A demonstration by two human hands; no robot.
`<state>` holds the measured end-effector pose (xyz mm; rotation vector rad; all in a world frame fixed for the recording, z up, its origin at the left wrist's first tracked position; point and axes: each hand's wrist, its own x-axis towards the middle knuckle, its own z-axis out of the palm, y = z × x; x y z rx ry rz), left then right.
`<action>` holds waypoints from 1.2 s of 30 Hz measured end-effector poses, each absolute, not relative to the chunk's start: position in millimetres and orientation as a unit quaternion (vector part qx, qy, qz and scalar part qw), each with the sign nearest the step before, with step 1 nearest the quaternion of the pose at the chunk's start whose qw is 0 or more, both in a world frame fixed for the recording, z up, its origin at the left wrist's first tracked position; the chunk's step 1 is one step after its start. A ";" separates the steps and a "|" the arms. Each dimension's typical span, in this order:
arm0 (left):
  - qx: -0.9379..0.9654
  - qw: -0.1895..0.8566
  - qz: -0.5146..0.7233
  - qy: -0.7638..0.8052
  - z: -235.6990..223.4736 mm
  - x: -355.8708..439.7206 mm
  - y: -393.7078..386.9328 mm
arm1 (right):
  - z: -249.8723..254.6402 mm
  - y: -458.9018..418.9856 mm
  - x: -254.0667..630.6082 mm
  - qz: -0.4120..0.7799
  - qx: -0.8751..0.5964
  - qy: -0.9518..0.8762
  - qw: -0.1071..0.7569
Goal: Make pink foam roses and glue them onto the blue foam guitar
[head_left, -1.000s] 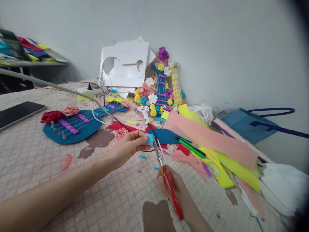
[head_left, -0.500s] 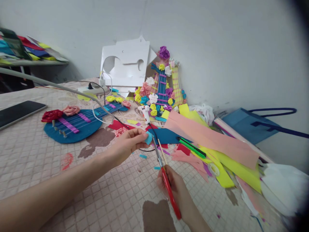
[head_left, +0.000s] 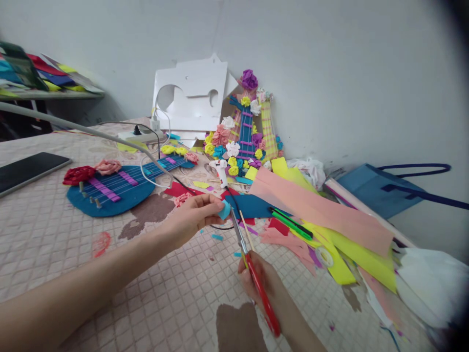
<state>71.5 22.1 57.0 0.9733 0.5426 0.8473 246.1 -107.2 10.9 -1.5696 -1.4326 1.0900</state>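
Between its thumb and fingers, my left hand (head_left: 196, 215) pinches a small light-blue piece of paper (head_left: 224, 209). My right hand (head_left: 266, 278) is wrapped round a pair of red-handled scissors (head_left: 261, 293), whose blades point up and away from me. The blade tips meet or nearly meet the paper's lower right edge; whether they cut into it I cannot tell. A thin wooden stick (head_left: 246, 231) runs alongside the blades, its lower end hidden by my right hand. Small blue scraps (head_left: 217, 237) lie on the cloth below.
A blue paper guitar (head_left: 120, 193) with flowers lies left, near a phone (head_left: 32, 171). A white glue gun (head_left: 221, 172) stands behind my hands, its cable close by. Flowered guitars (head_left: 246, 132) lean on the wall. A green cutter (head_left: 292, 223) and coloured paper strips (head_left: 322, 210) lie right.
The scissors' handles have shifted slightly down and to the right with my right hand. My left hand and the blue paper have moved only a touch to the left.
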 end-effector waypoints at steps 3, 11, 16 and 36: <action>0.454 0.764 0.382 0.256 56.3 70.8 22.5 | 10.3 -107.5 247.5 0.415 -0.618 -0.557 0.369; 0.470 0.758 0.371 0.259 53.7 71.0 23.7 | 6.8 -106.1 249.0 0.438 -0.606 -0.550 0.372; 0.476 0.748 0.380 0.264 54.5 71.4 22.1 | 6.2 -106.5 250.0 0.422 -0.607 -0.564 0.367; 0.506 0.723 0.371 0.291 52.9 72.2 18.7 | 1.7 -105.8 249.1 0.404 -0.627 -0.551 0.374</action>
